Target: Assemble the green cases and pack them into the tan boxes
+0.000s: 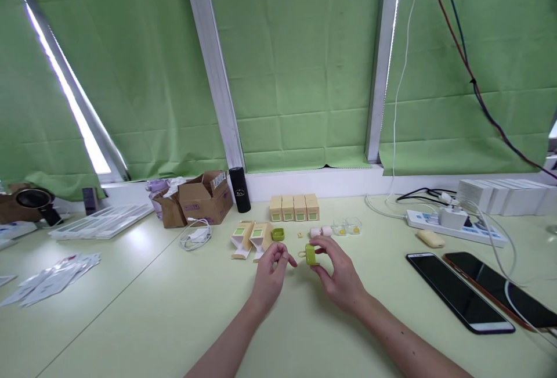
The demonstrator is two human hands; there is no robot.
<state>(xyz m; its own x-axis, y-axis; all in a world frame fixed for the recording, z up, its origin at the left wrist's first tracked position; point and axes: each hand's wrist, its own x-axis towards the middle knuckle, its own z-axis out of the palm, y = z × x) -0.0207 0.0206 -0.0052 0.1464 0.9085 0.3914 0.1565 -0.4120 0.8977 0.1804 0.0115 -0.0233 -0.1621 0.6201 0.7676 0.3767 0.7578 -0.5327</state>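
Observation:
My right hand (337, 270) pinches a small green case (310, 254) between thumb and fingers, above the table. A pale ring sticks out from the case's left side. Just left of it is my left hand (272, 270), its fingers curled and thumb pressed in; what they hold, if anything, is hidden. Beyond my left hand lies an open green shell (278, 234). A tiny gold-coloured piece (300, 235) rests right of that shell. Two pinkish-white pieces (321, 231) lie behind my right hand, beside clear containers (347, 226) with yellow bits inside.
Two opened cartons (242, 238) stand left of the green shell, and several small tan boxes (295, 208) line up behind. A cardboard box (206, 197) and black bottle (239, 190) are at back left. Phones (459, 291) and a power strip (455, 227) with cables lie right.

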